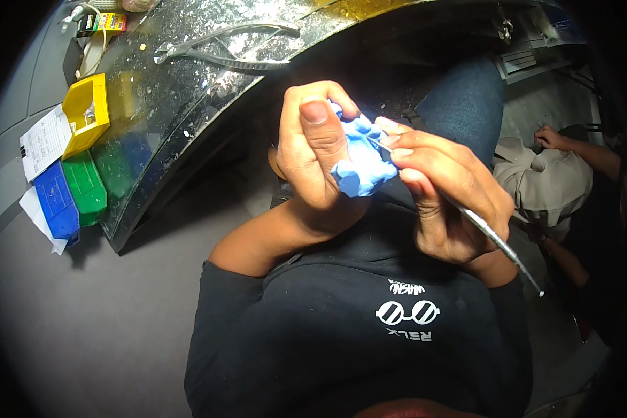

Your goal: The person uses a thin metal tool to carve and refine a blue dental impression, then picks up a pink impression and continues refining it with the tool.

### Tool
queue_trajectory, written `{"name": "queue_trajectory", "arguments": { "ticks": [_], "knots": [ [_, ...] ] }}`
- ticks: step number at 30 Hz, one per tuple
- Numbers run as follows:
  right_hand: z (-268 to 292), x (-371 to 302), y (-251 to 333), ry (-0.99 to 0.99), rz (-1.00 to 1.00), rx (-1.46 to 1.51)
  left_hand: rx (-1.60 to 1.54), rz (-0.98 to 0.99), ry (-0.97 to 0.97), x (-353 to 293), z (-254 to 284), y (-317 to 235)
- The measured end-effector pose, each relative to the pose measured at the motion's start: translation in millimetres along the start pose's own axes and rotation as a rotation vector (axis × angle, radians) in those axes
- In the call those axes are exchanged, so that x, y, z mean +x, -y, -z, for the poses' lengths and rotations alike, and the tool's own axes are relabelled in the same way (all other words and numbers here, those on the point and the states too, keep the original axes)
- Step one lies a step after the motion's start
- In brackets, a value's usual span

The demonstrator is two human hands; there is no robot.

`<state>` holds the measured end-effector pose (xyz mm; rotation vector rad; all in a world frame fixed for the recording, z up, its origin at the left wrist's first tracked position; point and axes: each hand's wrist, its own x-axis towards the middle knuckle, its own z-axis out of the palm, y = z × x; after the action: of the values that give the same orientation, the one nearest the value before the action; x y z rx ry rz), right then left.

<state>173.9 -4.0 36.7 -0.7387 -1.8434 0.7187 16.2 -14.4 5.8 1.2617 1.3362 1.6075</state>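
Observation:
My left hand (312,146) is closed around a light blue, lumpy piece (364,161) that looks like wax or putty, its thumb pressed along the near side. Between the thumb and fingers of my right hand (453,188) is a slim metal hand tool (491,235), held like a pen. Its front end rests at the blue piece's upper right side; the exact tip is hard to make out. The rear of the shaft points down to the right and ends in a small pale knob. Both hands are raised in front of my chest, away from the table.
A dark, speckled table (188,97) with a curved edge lies beyond my hands, bearing large metal pliers (226,52). Yellow (90,115), green (83,188) and blue (54,198) bins hang at its left. Another person's hand (552,138) is at the right, near a beige cloth (543,177).

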Motion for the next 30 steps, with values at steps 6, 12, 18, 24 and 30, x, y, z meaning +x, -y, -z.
{"name": "queue_trajectory", "arguments": {
  "ticks": [6, 12, 18, 24, 30],
  "knots": [
    [8.2, 0.2, 3.9, 0.057, 0.0, 0.027, 0.037, -0.018, -0.03, 0.5, -1.1, -0.3],
    [6.3, -1.8, 6.3, 0.075, -0.018, 0.0, -0.022, 0.059, 0.019, 0.9, 1.4, -6.2],
    [0.8, 0.0, 0.9, 0.005, 0.035, -0.007, -0.002, 0.036, 0.004, 0.6, 1.5, -6.1],
    [5.7, 1.0, 6.4, 0.049, 0.014, 0.025, 0.042, -0.032, 0.039, 0.0, 5.4, -1.2],
    [3.0, 2.1, 3.8, -0.036, 0.0, 0.038, 0.115, -0.078, 0.109, 0.5, 6.1, -7.7]
  ]
}}
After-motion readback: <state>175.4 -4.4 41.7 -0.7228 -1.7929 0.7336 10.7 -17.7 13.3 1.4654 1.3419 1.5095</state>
